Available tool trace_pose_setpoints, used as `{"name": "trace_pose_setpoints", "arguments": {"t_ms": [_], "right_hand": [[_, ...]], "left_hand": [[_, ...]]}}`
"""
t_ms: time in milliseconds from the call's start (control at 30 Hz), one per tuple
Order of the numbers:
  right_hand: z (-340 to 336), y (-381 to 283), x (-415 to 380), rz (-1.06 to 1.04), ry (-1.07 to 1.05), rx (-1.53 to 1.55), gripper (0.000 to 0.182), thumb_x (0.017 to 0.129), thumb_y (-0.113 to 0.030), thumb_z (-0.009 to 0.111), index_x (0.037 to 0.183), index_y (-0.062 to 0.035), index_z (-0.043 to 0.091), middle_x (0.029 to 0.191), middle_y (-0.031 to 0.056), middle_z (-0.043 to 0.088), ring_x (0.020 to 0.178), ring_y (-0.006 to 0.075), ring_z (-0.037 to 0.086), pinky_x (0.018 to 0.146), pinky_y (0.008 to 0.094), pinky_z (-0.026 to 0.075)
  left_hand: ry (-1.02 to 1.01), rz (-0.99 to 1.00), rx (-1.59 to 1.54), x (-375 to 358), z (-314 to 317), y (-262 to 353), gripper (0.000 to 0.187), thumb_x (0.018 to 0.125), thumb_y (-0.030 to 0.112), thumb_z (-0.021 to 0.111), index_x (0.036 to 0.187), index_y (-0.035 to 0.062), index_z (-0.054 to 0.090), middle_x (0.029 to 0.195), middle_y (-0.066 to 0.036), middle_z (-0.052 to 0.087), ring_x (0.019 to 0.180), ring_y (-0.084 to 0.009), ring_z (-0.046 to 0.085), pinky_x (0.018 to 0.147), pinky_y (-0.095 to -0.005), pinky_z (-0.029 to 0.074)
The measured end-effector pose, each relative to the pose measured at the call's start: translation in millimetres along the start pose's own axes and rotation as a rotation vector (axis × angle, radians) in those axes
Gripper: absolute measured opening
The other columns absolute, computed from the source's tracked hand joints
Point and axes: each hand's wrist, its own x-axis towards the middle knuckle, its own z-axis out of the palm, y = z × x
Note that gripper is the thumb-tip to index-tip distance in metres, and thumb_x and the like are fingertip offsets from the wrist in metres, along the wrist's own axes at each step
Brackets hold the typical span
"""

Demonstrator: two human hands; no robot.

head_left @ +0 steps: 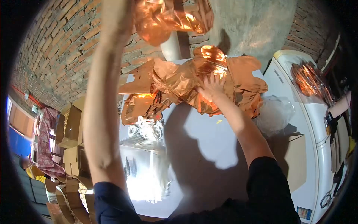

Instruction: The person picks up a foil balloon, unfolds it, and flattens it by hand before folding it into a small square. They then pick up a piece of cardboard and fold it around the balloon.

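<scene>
A heap of shiny copper-coloured foil balloons [175, 80] lies at the far side of a white table [201, 149]. My right hand [212, 86] rests spread on the heap, fingers apart, pressing on the foil. My left arm is raised high at the left of the view; the hand itself is cut off by the top edge. One copper foil balloon [169, 18] hangs up there by the raised arm, lifted clear of the heap.
Clear plastic bags [147, 164] lie on the table's near left. A crumpled clear bag [274, 112] sits at the right edge. A white appliance [317, 123] with more copper foil [309, 78] on it stands on the right. Cardboard boxes [72, 138] are stacked left, by brick walls.
</scene>
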Motion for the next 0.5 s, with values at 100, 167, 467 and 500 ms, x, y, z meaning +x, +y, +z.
{"name": "trace_pose_setpoints", "arguments": {"t_ms": [100,167,467,500], "right_hand": [[-11,-3,-9,-0.004,-0.036,-0.022,0.098,0.097,-0.079,0.034,0.169,-0.0149,0.017,0.174,0.0208,0.014,0.160,0.0474,-0.001,0.122,0.0721,-0.004],[-4,-3,-3,-0.006,0.004,0.032,0.099,0.096,-0.080,0.032,0.169,-0.0153,0.017,0.174,0.0201,0.013,0.159,0.0475,-0.001,0.121,0.0732,-0.004],[-46,23,3,-0.221,0.058,0.419,0.070,0.102,-0.065,0.042,0.123,-0.0023,0.064,0.131,0.0253,0.062,0.125,0.0401,0.059,0.104,0.0530,0.042],[-54,25,-1,-0.233,0.061,0.479,0.069,0.102,-0.064,0.043,0.116,-0.0009,0.067,0.125,0.0248,0.066,0.120,0.0382,0.062,0.100,0.0502,0.045]], "left_hand": [[0.059,0.209,-0.147,-8,4,69,0.046,0.109,0.033,0.054,0.143,0.0012,0.055,0.129,-0.014,0.068,0.116,-0.0246,0.068,0.100,-0.0387,0.055],[0.050,0.310,-0.247,-34,10,104,0.044,0.108,0.029,0.056,0.142,0.0020,0.056,0.132,-0.015,0.067,0.116,-0.0257,0.067,0.099,-0.0401,0.057],[-0.572,0.096,0.164,-268,-22,185,0.032,0.088,0.018,0.079,0.115,0.0011,0.077,0.113,-0.017,0.068,0.114,-0.0407,0.065,0.098,-0.0517,0.054],[-0.563,0.049,0.174,-303,-17,184,0.033,0.086,0.017,0.080,0.115,0.0016,0.077,0.114,-0.016,0.067,0.116,-0.0404,0.065,0.099,-0.0525,0.054]]}}
